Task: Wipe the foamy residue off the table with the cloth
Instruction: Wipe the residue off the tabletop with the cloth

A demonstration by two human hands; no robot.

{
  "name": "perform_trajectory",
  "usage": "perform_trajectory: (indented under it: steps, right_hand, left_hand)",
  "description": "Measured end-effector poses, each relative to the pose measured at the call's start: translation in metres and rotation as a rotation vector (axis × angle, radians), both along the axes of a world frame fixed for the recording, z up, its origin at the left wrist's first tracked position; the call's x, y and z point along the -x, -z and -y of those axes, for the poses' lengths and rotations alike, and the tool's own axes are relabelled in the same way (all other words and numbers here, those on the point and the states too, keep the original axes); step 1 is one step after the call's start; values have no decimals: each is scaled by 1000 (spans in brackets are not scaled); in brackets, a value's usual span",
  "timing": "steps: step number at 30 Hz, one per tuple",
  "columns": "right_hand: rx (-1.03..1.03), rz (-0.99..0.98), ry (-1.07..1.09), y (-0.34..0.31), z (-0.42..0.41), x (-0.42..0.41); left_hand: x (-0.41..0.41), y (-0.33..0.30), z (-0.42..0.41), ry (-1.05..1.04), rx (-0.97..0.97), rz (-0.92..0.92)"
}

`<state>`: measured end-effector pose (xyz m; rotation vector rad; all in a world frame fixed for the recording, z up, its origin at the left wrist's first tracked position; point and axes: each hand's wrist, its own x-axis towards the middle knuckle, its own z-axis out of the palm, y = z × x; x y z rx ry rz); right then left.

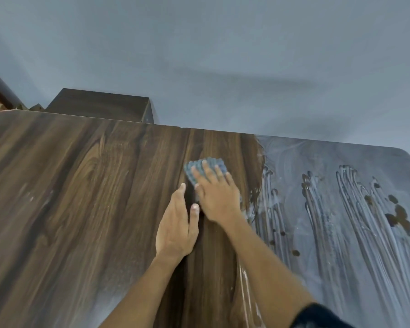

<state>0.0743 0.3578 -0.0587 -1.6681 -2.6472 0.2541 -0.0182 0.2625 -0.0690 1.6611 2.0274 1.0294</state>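
- We have the cloth (205, 170) — a blue, bumpy-textured piece — flat on the wooden surface (81, 185), just left of where the foamy residue (341, 209) begins, toward the far edge.
- Our right hand (217, 197) lies on top of it, fingers (208, 170) straight and spread, palm pressing down; nothing is pinched or curled round, the cloth is simply trapped between hand and surface.
- Our left hand (178, 223) rests flat on bare wood just beside the right one, fingers together and extended, holding nothing; we judge that it only braces us.
- The cloth looks soft and light, so we expect it to bunch or fold under if pushed from one edge. A flat palm over its middle, with the fingers fanned toward its far corners, should keep it spread.
- Once wet with foam it will likely slide easily over the glossy laminate — steady downward pressure matters more than grip.
- The residue covers the right part of the surface in a grey film with streaks and a few bare brown spots; a wet ridge runs along its left border toward us.
- By our reckoning the left part is wiped and the right part remains.
- A dark cabinet (100, 105) stands beyond the far edge, against the grey wall (223, 55).
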Motion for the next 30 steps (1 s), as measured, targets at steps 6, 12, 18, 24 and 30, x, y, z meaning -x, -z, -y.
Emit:
perform_trajectory:
  steps: [6, 12, 18, 24, 30]
  right_hand:
    - [97, 3, 470, -5, -5, -53]
    - [107, -44, 769, -7, 78, -6]
    - [6, -30, 97, -6, 54, -10]
    - [111, 16, 474, -11, 46, -79]
    - [85, -26, 669, -6, 120, -57]
  left_hand:
    - [-2, 2, 21, 46, 48, -42]
    - [-4, 0, 30, 44, 40, -19]
    - [-6, 5, 47, 12, 78, -109]
    - [-8, 9, 59, 63, 137, -249]
    - [-10, 10, 68, 75, 158, -378]
